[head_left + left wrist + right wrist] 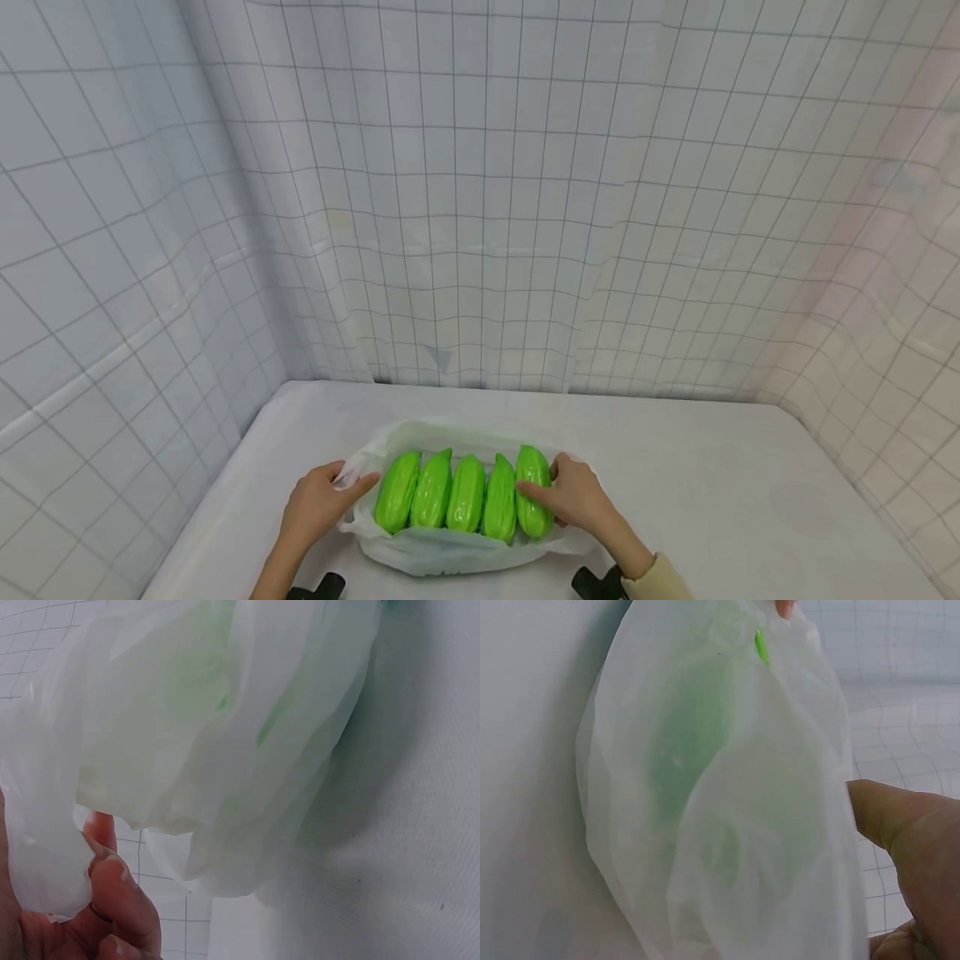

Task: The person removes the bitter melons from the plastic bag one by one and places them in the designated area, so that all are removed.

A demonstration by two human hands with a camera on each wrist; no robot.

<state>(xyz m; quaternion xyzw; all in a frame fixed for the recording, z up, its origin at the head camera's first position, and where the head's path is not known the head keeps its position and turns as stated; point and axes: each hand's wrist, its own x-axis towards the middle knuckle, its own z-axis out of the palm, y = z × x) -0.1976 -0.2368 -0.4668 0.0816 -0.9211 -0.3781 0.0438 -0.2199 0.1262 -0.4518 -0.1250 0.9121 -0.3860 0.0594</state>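
With all five green pods already inside the plastic bag at the table's near middle and its mouth not closed, your left hand pinches its left rim while your right hand grips the rightmost pod.

5 green pieces crowd the white bag, while the table rightward leaves passage.
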